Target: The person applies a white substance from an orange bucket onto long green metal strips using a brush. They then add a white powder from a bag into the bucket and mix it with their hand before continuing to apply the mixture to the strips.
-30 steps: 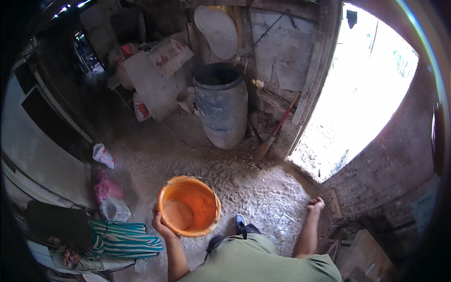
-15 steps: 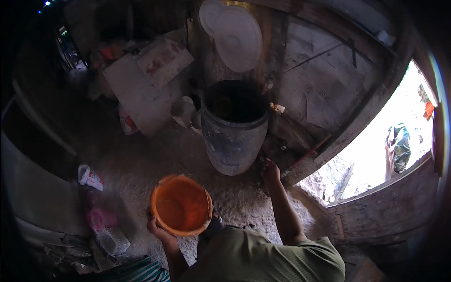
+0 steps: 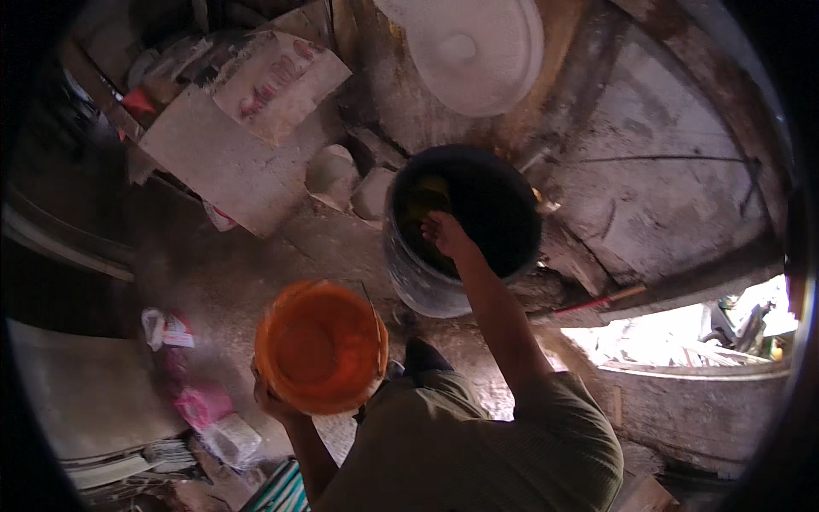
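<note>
My left hand (image 3: 271, 397) grips the near left side of an orange bucket (image 3: 365, 320), tilted so that its inside faces up at me. No contents can be made out in it; a thin wire handle runs along its right side. My right hand (image 3: 445, 235) reaches over the near rim of a tall dark barrel (image 3: 426, 294), fingers curled. Against the fingertips, within the barrel's mouth, is a yellowish round vessel (image 3: 429, 189), dim in the shadow. Whether the fingers hold its edge is too small to tell. The barrel's depth is dark.
A white round lid (image 3: 478, 55) leans on the wall behind the barrel. Boards and cardboard (image 3: 277, 85) lie at the far left. Pink plastic (image 3: 203, 405) and a crumpled clear bag (image 3: 232, 441) lie on the floor at left. At right, a bright opening (image 3: 674, 337) breaks the wall.
My right hand has moved from beside the barrel to inside its mouth. The bucket stays in my left hand, tipped a little more toward me. The view has shifted and turned.
</note>
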`<state>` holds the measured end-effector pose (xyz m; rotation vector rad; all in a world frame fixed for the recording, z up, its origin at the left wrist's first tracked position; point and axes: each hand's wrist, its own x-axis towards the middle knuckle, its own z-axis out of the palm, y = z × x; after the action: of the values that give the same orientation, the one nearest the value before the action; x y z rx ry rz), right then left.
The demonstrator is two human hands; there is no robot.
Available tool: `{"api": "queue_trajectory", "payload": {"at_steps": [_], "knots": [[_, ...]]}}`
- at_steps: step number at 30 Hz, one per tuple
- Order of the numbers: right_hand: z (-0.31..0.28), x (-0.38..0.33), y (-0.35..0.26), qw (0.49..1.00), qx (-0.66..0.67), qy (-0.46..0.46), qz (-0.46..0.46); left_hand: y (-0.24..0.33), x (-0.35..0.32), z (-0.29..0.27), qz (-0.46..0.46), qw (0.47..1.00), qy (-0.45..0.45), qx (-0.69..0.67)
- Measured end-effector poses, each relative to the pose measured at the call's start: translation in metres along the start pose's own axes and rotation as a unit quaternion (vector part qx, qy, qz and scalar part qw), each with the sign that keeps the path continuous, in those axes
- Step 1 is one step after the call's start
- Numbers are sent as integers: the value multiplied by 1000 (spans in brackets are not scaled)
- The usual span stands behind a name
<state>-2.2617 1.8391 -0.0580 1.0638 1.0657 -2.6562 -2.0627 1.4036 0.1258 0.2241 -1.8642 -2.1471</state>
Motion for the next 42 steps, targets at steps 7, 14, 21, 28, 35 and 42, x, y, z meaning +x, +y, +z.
{"api": "queue_trajectory", "payload": {"at_steps": [7,14,21,28,35,42], "knots": [[16,177,29,983,-60,141,104,-44,59,-13,45,964,165,201],[-60,176,66,933,-221,268,89,-33,101,67,21,955,241,171],[-105,162,34,938,-206,273,59,-50,139,82,71,961,107,245],[-111,111,8,963,-174,199,52,-43,183,161,-174,964,9,-200],[-62,0,-56,942,-257,214,14,-7,193,244,-247,932,-152,-218],[-18,-99,-115,955,-246,144,-85,-46,198,250,-317,852,-281,-307]]}}
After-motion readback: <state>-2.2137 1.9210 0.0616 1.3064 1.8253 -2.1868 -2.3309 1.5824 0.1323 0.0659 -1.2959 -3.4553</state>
